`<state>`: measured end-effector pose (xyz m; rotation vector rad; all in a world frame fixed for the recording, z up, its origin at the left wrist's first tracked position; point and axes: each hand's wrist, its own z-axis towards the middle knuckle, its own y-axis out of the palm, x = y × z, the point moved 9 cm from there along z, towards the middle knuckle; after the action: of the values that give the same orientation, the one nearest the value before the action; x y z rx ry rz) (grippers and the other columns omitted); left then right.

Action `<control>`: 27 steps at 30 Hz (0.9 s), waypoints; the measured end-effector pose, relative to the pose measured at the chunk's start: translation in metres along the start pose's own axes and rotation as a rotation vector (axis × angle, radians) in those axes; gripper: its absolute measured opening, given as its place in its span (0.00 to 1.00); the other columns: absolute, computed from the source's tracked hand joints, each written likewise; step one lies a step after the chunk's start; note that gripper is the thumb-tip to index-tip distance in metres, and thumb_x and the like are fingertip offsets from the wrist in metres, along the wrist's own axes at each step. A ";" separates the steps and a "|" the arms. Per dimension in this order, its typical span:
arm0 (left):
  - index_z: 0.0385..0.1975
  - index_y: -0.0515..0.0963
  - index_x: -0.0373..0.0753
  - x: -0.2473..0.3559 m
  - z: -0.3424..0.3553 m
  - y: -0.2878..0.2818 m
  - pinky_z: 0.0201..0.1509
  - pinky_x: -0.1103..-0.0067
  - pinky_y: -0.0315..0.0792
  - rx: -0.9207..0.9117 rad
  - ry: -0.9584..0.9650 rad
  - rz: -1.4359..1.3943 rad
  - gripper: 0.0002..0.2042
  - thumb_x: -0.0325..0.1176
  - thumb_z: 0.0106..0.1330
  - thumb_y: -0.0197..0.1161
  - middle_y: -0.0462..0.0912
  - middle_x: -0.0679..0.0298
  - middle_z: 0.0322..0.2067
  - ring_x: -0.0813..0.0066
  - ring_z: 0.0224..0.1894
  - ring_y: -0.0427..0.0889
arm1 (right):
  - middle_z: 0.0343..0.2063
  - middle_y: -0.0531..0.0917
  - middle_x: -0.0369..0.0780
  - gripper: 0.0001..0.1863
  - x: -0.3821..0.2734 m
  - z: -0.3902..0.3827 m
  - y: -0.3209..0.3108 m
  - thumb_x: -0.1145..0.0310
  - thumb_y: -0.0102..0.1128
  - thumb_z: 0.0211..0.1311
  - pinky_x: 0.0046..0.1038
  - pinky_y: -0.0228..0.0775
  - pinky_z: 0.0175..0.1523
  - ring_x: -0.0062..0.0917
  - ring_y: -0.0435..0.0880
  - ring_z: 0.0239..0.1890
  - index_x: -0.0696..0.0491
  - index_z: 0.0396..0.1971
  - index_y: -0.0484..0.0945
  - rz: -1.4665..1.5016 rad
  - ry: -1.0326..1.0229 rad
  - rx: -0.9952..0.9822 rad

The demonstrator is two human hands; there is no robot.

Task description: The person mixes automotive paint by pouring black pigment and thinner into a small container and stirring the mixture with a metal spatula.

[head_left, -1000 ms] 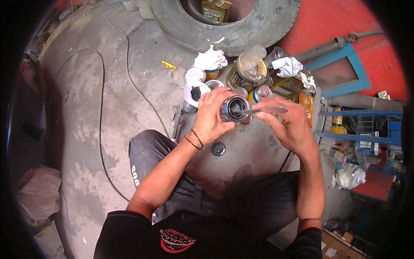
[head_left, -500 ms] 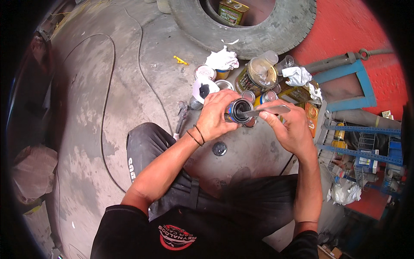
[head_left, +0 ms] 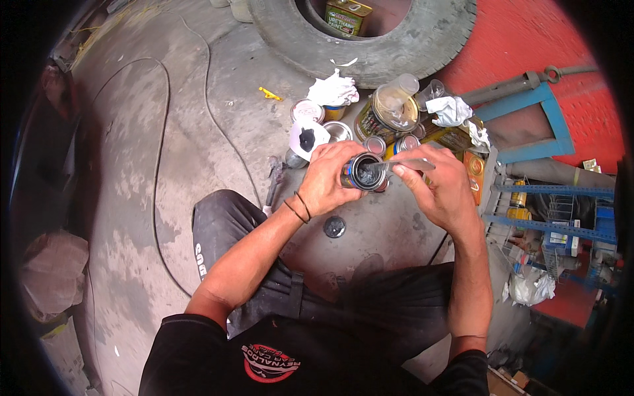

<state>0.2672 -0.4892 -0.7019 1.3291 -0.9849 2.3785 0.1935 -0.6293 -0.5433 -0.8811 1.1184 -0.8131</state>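
My left hand (head_left: 330, 175) is wrapped round a small open can (head_left: 347, 177) with dark grey, paste-like stuff inside. My right hand (head_left: 439, 185) pinches a flat metal spatula (head_left: 413, 164), one end of which dips into the can's mouth. The can is tilted a little towards me, above the floor. Below it on the concrete lies a round dark lid (head_left: 335, 227). Just beyond my left hand is a white sheet (head_left: 317, 134) with a black blot on it.
Beyond my hands stand a large paint tin (head_left: 389, 113), smaller round cans (head_left: 375, 145) and crumpled white paper (head_left: 333, 89). A big tyre (head_left: 422, 56) lies behind them. A blue rack (head_left: 561, 230) stands at right. A cable (head_left: 165, 165) snakes across the floor at left.
The spatula's end has shifted inside the can, and its blade has turned a little in my right hand. My left hand still holds the can. The view has shifted slightly.
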 end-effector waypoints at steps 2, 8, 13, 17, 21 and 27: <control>0.68 0.79 0.43 -0.001 0.000 0.005 0.80 0.58 0.63 -0.008 -0.007 -0.022 0.42 0.41 0.48 0.88 0.84 0.58 0.66 0.54 0.74 0.78 | 0.41 0.94 0.43 0.10 0.003 -0.002 0.000 0.68 0.72 0.73 0.38 0.76 0.52 0.38 0.91 0.45 0.54 0.49 0.92 0.105 0.085 -0.020; 0.67 0.79 0.42 -0.002 0.002 0.005 0.80 0.58 0.63 0.015 -0.018 -0.040 0.42 0.41 0.48 0.88 0.85 0.58 0.66 0.54 0.72 0.79 | 0.39 0.94 0.46 0.10 0.007 -0.004 -0.007 0.68 0.71 0.76 0.38 0.78 0.46 0.37 0.90 0.36 0.55 0.49 0.92 0.213 0.090 0.149; 0.67 0.80 0.42 -0.006 0.000 0.011 0.80 0.59 0.64 0.018 -0.028 -0.046 0.41 0.41 0.48 0.88 0.85 0.58 0.65 0.53 0.72 0.80 | 0.40 0.94 0.46 0.11 0.009 -0.010 0.005 0.68 0.70 0.76 0.39 0.78 0.46 0.38 0.90 0.34 0.54 0.52 0.93 0.214 0.156 0.026; 0.66 0.80 0.42 -0.006 0.001 0.005 0.80 0.59 0.64 0.010 -0.029 -0.054 0.41 0.41 0.49 0.88 0.85 0.58 0.65 0.53 0.71 0.80 | 0.39 0.93 0.45 0.10 0.011 -0.009 0.001 0.68 0.71 0.76 0.37 0.77 0.44 0.35 0.89 0.33 0.55 0.50 0.93 0.249 0.134 0.159; 0.66 0.80 0.42 -0.010 0.001 0.008 0.80 0.59 0.64 0.026 -0.025 -0.058 0.40 0.41 0.49 0.88 0.85 0.59 0.65 0.53 0.71 0.80 | 0.41 0.93 0.44 0.10 0.014 -0.012 0.014 0.68 0.72 0.76 0.37 0.77 0.42 0.32 0.89 0.33 0.55 0.51 0.93 0.304 0.226 0.039; 0.67 0.80 0.41 -0.012 0.001 0.007 0.80 0.59 0.64 0.010 -0.045 -0.077 0.41 0.42 0.49 0.88 0.85 0.58 0.65 0.53 0.71 0.80 | 0.40 0.93 0.43 0.13 0.010 -0.011 0.012 0.66 0.72 0.76 0.35 0.80 0.50 0.33 0.91 0.36 0.54 0.53 0.92 0.166 0.221 0.040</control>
<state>0.2713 -0.4937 -0.7138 1.4043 -0.9168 2.3093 0.1870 -0.6353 -0.5598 -0.6663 1.3457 -0.8050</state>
